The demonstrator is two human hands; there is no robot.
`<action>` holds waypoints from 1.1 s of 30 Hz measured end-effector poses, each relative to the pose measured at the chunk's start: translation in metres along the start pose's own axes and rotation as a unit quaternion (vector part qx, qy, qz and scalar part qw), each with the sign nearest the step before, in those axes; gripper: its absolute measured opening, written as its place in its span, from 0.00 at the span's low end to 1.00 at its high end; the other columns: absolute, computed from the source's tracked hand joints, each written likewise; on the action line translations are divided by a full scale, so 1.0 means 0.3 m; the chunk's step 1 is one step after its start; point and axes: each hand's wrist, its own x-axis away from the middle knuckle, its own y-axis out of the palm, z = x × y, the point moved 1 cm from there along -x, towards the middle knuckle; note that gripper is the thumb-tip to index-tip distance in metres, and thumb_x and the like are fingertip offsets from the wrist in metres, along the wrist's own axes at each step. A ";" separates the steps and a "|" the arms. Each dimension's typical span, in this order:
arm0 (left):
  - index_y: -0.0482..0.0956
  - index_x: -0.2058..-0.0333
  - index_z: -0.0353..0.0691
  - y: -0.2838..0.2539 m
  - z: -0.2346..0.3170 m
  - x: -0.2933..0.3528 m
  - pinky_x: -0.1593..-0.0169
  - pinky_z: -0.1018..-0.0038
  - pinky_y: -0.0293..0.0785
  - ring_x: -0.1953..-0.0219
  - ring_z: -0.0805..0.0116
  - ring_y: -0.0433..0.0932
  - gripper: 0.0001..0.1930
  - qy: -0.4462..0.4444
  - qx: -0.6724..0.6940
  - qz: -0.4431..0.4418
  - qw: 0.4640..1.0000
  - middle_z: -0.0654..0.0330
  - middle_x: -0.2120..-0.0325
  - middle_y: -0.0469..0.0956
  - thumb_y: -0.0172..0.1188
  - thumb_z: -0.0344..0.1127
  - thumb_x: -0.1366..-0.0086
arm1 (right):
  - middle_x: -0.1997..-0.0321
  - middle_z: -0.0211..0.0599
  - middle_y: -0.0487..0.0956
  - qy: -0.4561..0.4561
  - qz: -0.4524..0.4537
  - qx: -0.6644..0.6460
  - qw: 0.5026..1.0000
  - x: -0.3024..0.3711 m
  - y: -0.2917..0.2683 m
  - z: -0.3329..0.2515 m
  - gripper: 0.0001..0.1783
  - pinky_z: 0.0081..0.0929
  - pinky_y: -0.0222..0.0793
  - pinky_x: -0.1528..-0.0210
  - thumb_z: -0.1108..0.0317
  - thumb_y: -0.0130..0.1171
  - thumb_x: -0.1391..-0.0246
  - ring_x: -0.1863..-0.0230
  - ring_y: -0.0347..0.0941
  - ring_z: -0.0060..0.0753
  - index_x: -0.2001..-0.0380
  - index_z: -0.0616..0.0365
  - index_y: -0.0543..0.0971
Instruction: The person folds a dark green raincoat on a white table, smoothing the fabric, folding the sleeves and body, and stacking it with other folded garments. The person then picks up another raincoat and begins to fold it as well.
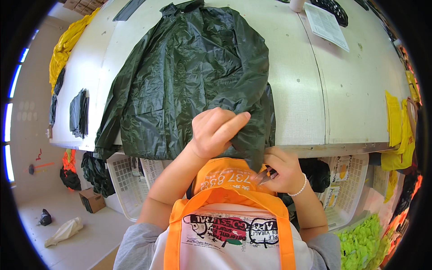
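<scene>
A dark green, shiny rain jacket (180, 85) lies front up on the pale table, collar away from me. My left hand (216, 131) is closed on the jacket's right-hand sleeve near its lower part, fingers curled and thumb side up. That sleeve hangs over the table's near edge, its cuff (255, 155) close to my right hand (284, 170). Small thread snips (266, 175) are gripped in my right hand, their blades pointing down and left, just below the cuff. What my left fingertips pinch is partly hidden.
Folded dark pieces (79, 112) and a yellow heap (72, 38) lie at the left. A white sheet (326, 27) is at the far right, yellow cloth (393, 119) at the right edge. White plastic baskets (128, 184) stand below the table. Lime-green bundles (360, 243) sit lower right.
</scene>
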 end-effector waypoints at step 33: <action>0.73 0.56 0.37 -0.051 -0.057 -0.309 0.56 0.80 0.70 0.59 0.76 0.75 0.21 -0.381 0.191 -0.159 0.890 0.62 0.61 0.77 0.67 0.29 0.50 | 0.81 0.22 0.73 0.251 0.140 -0.095 0.953 -0.335 -0.361 0.011 0.06 0.09 0.53 0.79 0.71 0.58 0.48 0.81 0.61 0.07 0.75 0.63 0.77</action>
